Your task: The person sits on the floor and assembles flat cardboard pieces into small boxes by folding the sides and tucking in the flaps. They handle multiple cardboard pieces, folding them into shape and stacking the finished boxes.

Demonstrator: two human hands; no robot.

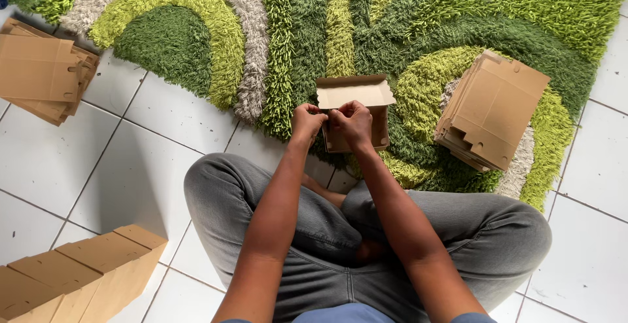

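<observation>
A small cardboard box [356, 110] stood on the near edge of the green rug [307, 29], its flap open. The left hand [306, 121] and right hand [353, 121] both pinched its near rim, fingers closed. A stack of flat cardboard [494, 110] lay on the rug's right side, another stack [40, 74] on the tiled floor [98, 179] beside its left edge, and folded boxes [72, 274] at the near left.
</observation>
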